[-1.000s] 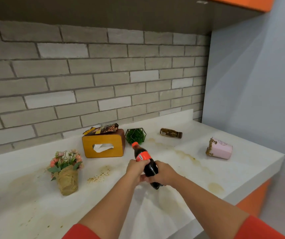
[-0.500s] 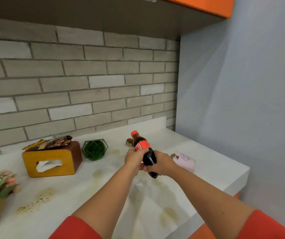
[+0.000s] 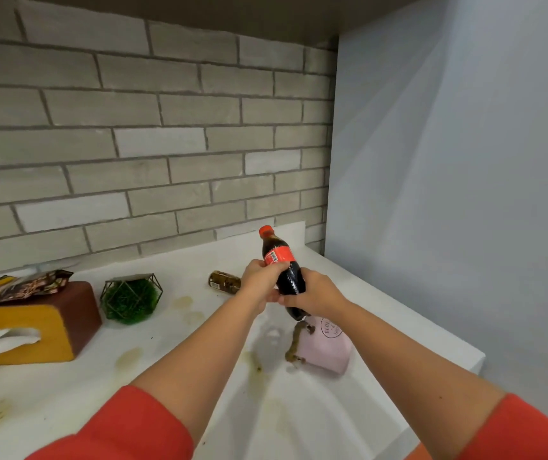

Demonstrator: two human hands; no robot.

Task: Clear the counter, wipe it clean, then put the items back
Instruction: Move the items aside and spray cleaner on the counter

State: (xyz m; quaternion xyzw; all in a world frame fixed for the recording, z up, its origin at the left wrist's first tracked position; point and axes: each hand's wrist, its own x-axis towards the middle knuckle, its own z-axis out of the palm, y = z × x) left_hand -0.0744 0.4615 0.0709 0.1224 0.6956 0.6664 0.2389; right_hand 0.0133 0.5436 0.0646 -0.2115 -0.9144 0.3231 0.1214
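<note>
A dark cola bottle (image 3: 284, 263) with a red cap and red label is held above the white counter (image 3: 199, 356), tilted a little to the left. My left hand (image 3: 261, 280) grips it at the label and my right hand (image 3: 315, 295) grips its lower half. Below the hands a pink cup (image 3: 325, 346) lies on its side with brown stains on its rim. A small brown bottle (image 3: 224, 282) lies on the counter behind my left hand. Brown spill marks (image 3: 184, 302) dot the surface.
A yellow and brown tissue box (image 3: 30, 327) stands at the left with a snack packet (image 3: 23, 287) on top. A green ball plant in a wire frame (image 3: 130, 298) sits beside it. A brick wall is behind, a grey wall closes the right side.
Both hands carried the cola bottle to the right and towards the back corner, and it stands more upright. The view turned right, so the flower pot left the frame.
</note>
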